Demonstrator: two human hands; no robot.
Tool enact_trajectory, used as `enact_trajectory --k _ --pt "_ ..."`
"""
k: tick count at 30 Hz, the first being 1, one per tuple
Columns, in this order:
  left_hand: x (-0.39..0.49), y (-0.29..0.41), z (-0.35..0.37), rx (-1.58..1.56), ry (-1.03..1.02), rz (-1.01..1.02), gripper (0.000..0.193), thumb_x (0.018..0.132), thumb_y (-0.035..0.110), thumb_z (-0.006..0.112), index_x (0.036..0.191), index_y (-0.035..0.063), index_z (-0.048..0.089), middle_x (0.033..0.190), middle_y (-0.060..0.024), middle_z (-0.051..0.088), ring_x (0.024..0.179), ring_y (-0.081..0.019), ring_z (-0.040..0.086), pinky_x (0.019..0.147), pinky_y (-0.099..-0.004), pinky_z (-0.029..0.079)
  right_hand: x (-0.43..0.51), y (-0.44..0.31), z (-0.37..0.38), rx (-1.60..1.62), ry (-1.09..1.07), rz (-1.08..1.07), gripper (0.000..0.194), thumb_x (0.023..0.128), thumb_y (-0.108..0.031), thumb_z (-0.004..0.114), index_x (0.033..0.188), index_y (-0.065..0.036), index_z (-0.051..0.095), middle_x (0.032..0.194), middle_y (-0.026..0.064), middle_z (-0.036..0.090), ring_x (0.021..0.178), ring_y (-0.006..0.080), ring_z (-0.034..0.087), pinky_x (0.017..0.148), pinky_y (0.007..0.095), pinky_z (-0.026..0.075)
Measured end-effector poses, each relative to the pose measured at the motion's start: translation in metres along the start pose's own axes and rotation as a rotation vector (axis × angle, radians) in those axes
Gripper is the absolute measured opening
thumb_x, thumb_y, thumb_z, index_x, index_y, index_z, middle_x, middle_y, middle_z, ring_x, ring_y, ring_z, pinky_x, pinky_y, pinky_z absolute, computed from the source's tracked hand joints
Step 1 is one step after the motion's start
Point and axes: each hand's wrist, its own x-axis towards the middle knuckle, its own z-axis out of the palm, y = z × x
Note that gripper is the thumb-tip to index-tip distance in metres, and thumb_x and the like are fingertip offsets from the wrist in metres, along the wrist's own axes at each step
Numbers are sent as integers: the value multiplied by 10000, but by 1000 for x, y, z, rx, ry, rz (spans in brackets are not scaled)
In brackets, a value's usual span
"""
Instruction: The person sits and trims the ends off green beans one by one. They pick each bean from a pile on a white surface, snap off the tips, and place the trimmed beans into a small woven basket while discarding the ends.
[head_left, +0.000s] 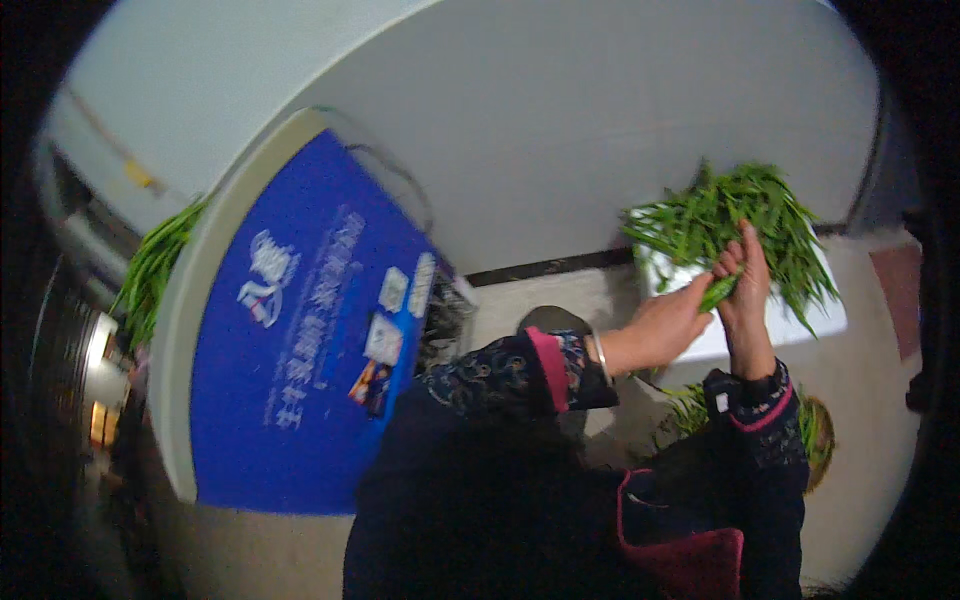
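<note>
My left hand (664, 330), with a pale bangle at its wrist, grips the lower end of a small bunch of green leaves (720, 292). My right hand (751, 300) holds the same bunch from the other side, its fingers curled and its thumb or a finger pointing up. Both hands are over the front of a white box or board (814, 324), whose exact kind I cannot tell. On its far part lies a loose heap of long leafy greens (750, 202), some leaves hanging over the right edge.
A blue printed panel (255, 375) with a pale rim stands at left, more long greens (161, 262) beyond it. Below the white box, greens (686, 416) lie near a round brown rim (823, 442), partly hidden by my right sleeve. A grey wall (562, 135) rises behind.
</note>
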Motion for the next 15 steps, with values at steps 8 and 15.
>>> enact_trajectory --k 8,15 --pt "-28 51 -101 888 111 221 405 771 100 505 1148 -16 410 743 -141 559 563 -301 606 446 -391 487 -13 15 74 238 -276 69 275 887 -188 552 1124 -64 488 675 -29 367 593 77 371 555 220 350" --pt "-68 82 -247 1181 63 98 246 833 105 453 1077 69 445 823 -141 586 671 -348 612 526 -424 501 -46 36 169 -26 -586 50 460 869 -231 573 1252 -41 405 1027 104 573 926 197 568 792 304 477"
